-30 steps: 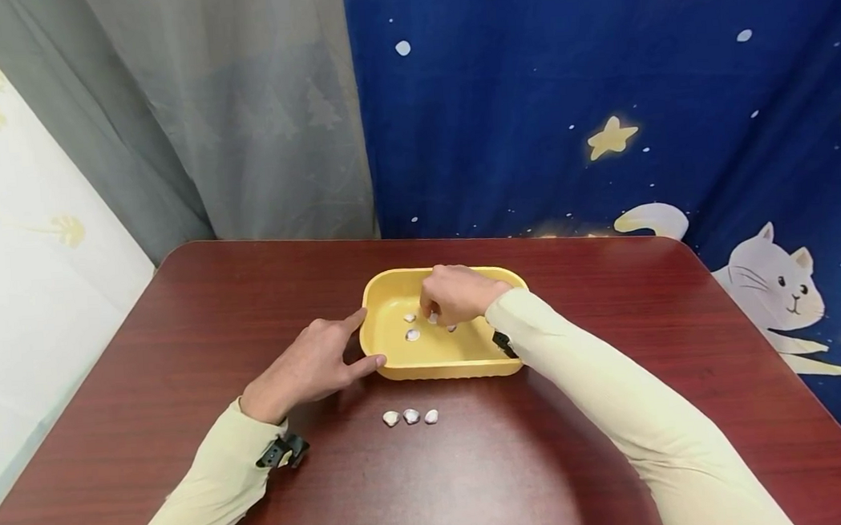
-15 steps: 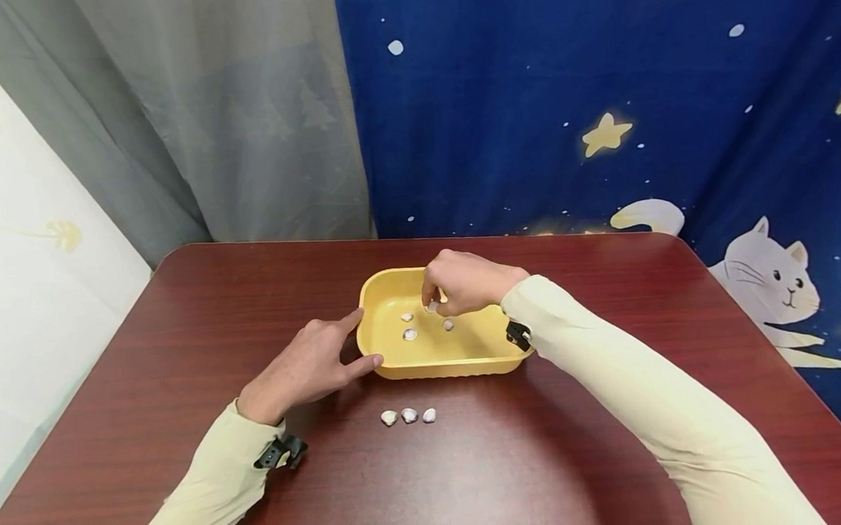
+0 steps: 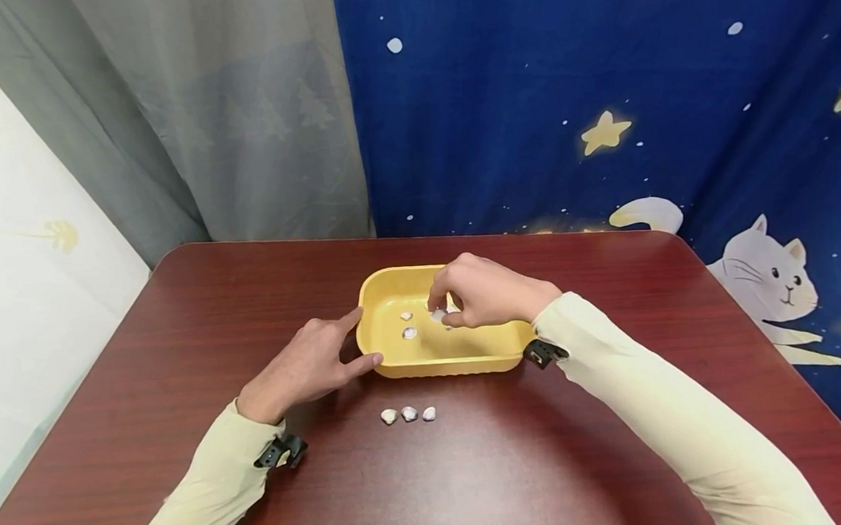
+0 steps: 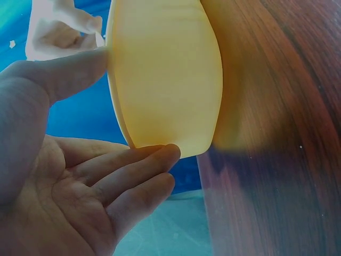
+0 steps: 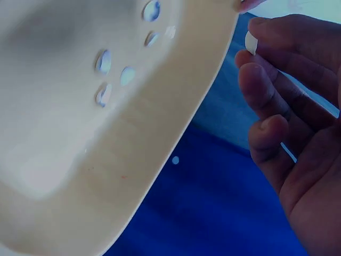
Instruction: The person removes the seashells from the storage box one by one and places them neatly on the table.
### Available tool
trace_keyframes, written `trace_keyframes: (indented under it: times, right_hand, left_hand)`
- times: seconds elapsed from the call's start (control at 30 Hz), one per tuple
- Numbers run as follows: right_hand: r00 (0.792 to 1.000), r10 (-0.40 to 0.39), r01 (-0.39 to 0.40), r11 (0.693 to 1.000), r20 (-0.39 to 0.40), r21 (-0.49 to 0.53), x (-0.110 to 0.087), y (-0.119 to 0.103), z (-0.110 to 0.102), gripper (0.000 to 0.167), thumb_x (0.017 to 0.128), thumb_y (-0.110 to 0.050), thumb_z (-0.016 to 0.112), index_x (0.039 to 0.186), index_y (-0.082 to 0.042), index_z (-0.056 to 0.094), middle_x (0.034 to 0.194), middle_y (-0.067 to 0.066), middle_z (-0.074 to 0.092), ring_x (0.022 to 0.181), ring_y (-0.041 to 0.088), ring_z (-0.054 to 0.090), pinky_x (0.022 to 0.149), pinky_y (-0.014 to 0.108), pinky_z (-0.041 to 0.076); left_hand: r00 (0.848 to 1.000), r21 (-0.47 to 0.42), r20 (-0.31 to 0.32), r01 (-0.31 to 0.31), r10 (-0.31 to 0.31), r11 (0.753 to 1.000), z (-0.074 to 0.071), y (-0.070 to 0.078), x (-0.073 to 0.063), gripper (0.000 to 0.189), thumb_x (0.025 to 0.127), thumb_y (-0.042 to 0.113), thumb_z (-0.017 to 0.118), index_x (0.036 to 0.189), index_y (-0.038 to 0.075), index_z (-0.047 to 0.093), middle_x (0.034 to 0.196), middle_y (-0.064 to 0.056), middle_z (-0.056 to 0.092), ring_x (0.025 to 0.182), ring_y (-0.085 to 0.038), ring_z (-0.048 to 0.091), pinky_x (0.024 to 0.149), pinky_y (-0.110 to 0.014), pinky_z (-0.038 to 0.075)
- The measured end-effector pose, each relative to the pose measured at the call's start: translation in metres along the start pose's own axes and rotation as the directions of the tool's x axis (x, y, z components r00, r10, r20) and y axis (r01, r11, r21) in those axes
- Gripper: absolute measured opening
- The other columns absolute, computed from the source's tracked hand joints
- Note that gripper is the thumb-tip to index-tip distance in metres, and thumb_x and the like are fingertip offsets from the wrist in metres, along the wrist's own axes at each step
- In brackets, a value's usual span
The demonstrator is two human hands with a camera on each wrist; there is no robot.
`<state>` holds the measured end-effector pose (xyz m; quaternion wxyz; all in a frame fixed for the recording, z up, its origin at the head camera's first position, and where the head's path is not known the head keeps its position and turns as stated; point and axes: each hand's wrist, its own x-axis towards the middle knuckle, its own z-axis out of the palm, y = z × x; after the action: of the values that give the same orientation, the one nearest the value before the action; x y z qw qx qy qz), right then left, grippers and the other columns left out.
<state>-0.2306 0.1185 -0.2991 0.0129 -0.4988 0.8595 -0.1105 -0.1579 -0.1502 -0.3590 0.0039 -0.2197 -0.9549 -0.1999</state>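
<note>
A yellow plastic tub stands on the table. My left hand touches its left end, thumb on the near corner and index finger at the rim; in the left wrist view the fingers lie nearly straight against the outer wall. Over the tub, my right hand pinches a small white seashell between thumb and fingertips. Several more seashells lie on the tub's floor, some partly hidden behind the right hand in the head view. Three seashells lie in a row in front of the tub.
The dark red wooden table reaches back to a grey curtain and a blue curtain with stars and a cat. A pale cloth or wall borders the left side.
My right hand has risen from the tub's floor with a seashell in its pinch and shifted slightly right and nearer. The left hand stays at the tub's end. The front row is unchanged.
</note>
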Motion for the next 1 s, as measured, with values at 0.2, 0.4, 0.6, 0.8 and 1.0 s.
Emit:
trace_keyframes:
  times: [0.2,0.4,0.6,0.8,1.0]
  right_hand:
    - [0.997,-0.019,0.02,1.0,-0.073,0.007,-0.017,-0.009,0.003,0.011,0.081,-0.013,0.079,0.092,-0.015,0.079,0.083,-0.005,0.072,0.061,0.004,0.059,0.065,0.019,0.048]
    - [0.995,-0.019,0.02,1.0,-0.1,0.007,-0.035,-0.018,0.013,0.009,0.084,-0.012,0.077,0.092,-0.016,0.078,0.082,-0.007,0.07,0.062,0.009,0.06,0.062,0.017,0.045]
    - [0.991,-0.006,0.006,1.0,-0.132,-0.005,-0.051,-0.03,0.023,0.008,0.085,-0.015,0.077,0.091,-0.02,0.078,0.082,-0.01,0.068,0.061,0.004,0.055,0.06,0.016,0.043]
    - [0.988,0.005,-0.013,0.999,-0.157,-0.05,-0.062,-0.041,0.035,0.009,0.083,-0.018,0.079,0.092,-0.021,0.078,0.082,-0.01,0.067,0.064,0.002,0.054,0.062,0.018,0.045]
    - [0.986,-0.015,-0.003,0.994,-0.169,-0.105,-0.069,-0.051,0.046,0.007,0.083,-0.022,0.08,0.09,-0.023,0.077,0.078,-0.012,0.063,0.067,0.001,0.055,0.062,0.021,0.048]
  left_hand:
    - [1.0,-0.002,-0.003,0.005,-0.005,1.0,-0.001,0.001,0.001,0.074,0.088,0.042,0.074,0.143,-0.001,0.05,0.092,-0.013,0.073,0.084,-0.022,0.066,0.086,-0.042,0.056]
    - [1.0,-0.008,0.001,0.008,-0.008,1.0,0.0,0.001,0.001,0.075,0.088,0.041,0.075,0.144,-0.002,0.049,0.091,-0.012,0.072,0.082,-0.021,0.064,0.084,-0.041,0.056]
    - [1.0,0.001,0.004,0.007,-0.007,1.0,-0.001,0.002,0.001,0.076,0.088,0.041,0.074,0.145,-0.002,0.048,0.098,-0.014,0.074,0.083,-0.021,0.065,0.085,-0.042,0.056]
    - [1.0,-0.001,0.003,0.01,-0.01,1.0,0.0,0.002,0.002,0.076,0.088,0.041,0.075,0.145,-0.002,0.048,0.102,-0.016,0.074,0.086,-0.022,0.066,0.087,-0.043,0.057]
    - [1.0,0.009,0.001,0.008,-0.008,1.0,0.0,0.002,0.001,0.076,0.088,0.04,0.075,0.145,-0.003,0.048,0.093,-0.014,0.073,0.08,-0.019,0.063,0.085,-0.041,0.056]
